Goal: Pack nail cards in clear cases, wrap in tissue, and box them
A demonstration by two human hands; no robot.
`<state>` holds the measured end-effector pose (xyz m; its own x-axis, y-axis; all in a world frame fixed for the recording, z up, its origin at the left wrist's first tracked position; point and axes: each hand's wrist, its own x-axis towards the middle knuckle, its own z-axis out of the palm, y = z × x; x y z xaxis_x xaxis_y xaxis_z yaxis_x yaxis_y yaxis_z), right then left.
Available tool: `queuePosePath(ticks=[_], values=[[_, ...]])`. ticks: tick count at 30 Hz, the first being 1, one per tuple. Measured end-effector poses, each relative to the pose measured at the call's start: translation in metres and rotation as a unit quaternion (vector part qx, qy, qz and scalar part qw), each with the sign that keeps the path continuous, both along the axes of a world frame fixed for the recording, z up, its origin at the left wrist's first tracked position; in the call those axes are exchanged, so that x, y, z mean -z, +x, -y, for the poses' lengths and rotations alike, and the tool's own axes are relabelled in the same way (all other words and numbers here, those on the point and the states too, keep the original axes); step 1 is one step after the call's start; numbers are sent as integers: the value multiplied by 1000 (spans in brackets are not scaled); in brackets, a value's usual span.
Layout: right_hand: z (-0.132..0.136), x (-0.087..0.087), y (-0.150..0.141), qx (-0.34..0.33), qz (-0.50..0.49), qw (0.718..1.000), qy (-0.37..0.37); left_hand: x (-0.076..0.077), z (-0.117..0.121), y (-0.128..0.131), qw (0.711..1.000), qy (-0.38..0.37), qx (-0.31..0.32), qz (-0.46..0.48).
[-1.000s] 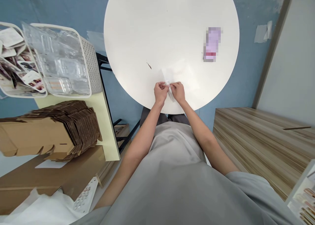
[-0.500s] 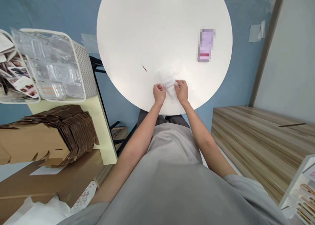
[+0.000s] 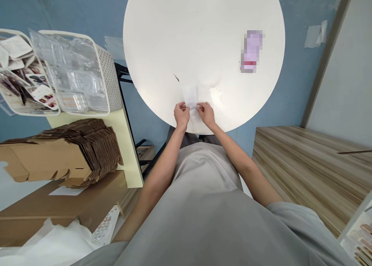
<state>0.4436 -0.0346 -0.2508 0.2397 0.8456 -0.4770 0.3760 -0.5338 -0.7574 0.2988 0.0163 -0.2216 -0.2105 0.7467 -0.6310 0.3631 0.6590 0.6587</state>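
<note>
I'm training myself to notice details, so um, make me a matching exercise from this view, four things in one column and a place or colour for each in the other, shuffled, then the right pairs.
Things
1. Translucent sheet
2. Pixelated object
3. Clear plastic packs
4. Flattened cardboard boxes

Places and colours
A. Inside a white perforated basket
B. Brown, in a stack
C. Between the left hand and the right hand
D. Mostly lilac with a red patch, on the round white table

Pairs: 1-C, 2-D, 3-A, 4-B
</note>
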Motion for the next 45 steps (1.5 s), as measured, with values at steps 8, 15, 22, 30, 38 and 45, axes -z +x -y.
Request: queuePosePath(ticks=[8,15,22,30,38,45], values=[[8,-15,44,107,-40,993,17,-7,-5,58,993,23,113,19],[15,-17,58,79,18,997,0,5,3,76,980,74,186,16],[11,-13,42,71,75,995,-1,7,2,38,997,-10,71,0],[-9,-19,15,77,12,996,-38,-2,-5,24,987,-60,34,143],[-66,-28,-25,56,-161,985,-23,-18,-51,-49,976,-62,-26,209],[-145,-34,-82,39,-116,992,-21,-13,-115,-104,987,-4,-20,158]])
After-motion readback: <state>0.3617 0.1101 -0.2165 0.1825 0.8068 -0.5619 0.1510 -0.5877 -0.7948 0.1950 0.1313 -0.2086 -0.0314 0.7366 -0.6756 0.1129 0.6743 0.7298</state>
